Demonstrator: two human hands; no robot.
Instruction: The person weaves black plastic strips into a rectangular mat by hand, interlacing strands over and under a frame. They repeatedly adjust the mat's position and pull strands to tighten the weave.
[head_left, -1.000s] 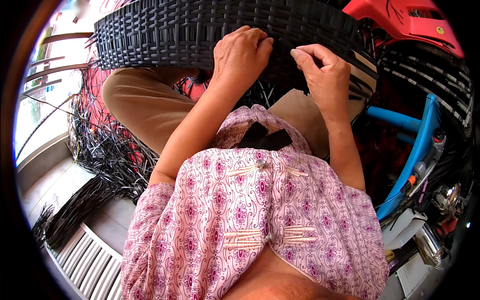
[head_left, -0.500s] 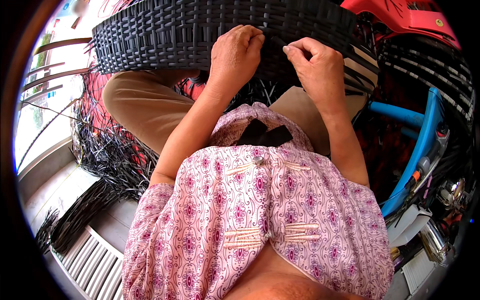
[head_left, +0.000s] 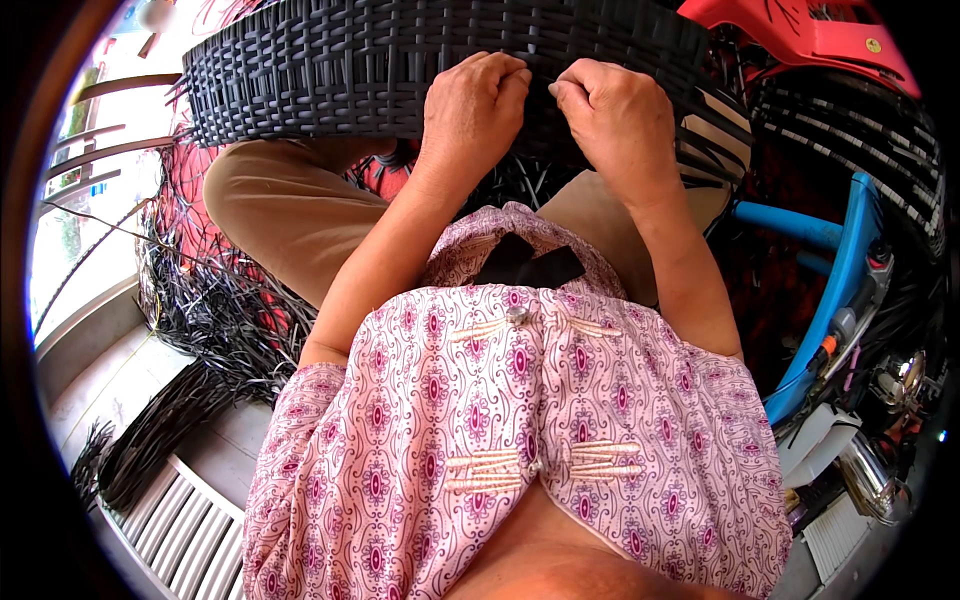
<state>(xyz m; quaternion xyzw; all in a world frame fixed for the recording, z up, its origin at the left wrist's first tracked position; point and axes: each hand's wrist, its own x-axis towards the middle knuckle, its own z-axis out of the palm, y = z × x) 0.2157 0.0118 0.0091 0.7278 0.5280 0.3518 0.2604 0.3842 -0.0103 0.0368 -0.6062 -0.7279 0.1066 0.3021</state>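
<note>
A curved panel of black wicker weave point(head_left: 310, 85) lies across my bent legs, with loose strip ends sticking out at its left and right sides. My left hand point(head_left: 475, 112) rests against the middle of the weave, its fingers curled and thumb pressed in. What those fingers grip is hidden against the dark panel. Close beside it on the right, my right hand point(head_left: 620, 125) has thumb and forefinger pinched together at the weave. A black strip seems to run from that pinch toward my left fingertips, though it barely stands out.
Loose black strips point(head_left: 215, 290) are heaped on the left, and a bundle of them point(head_left: 165, 430) lies over a white slatted piece point(head_left: 185, 530). To the right stand a blue frame point(head_left: 845, 290), a red plastic piece point(head_left: 800, 45) and shiny metal parts point(head_left: 868, 480).
My right hand has moved left and slightly up, nearer my left hand and closer against the weave. My left hand stays nearly where it was, still closed.
</note>
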